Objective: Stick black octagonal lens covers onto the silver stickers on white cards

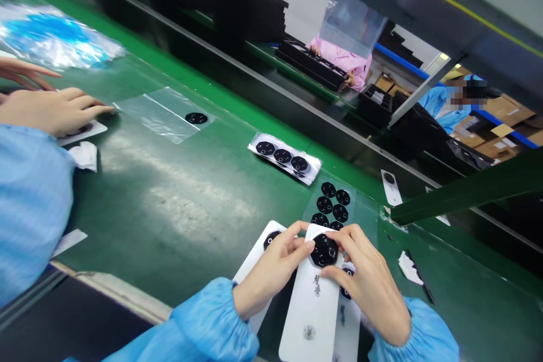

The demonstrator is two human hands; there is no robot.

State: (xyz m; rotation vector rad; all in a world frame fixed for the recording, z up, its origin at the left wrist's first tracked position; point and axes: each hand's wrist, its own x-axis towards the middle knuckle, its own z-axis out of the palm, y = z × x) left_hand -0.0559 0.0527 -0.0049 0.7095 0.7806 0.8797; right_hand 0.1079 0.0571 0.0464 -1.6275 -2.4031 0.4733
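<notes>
A white phone back panel (299, 308) lies tilted between my hands, with a black lens cover (323, 250) at its upper end. My left hand (275, 263) is closed on the panel's left edge, its thumb at the cover's rim. Fingers of my right hand (368, 277) close around the upper right edge, the index finger and thumb beside the cover. Another white panel (254, 253) shows partly behind my left hand. A further panel (350, 328) lies partly under the held one. Just beyond is a clear sheet bearing several black lens covers (332, 203).
Three black covers sit on a white strip (314, 172). A clear bag (163, 115) has one cover on it. At left are a co-worker's hands (55, 110) and blue sleeve. A green post (466, 186), a black pen-like stick (419, 277) and crumpled paper (408, 267) stand right.
</notes>
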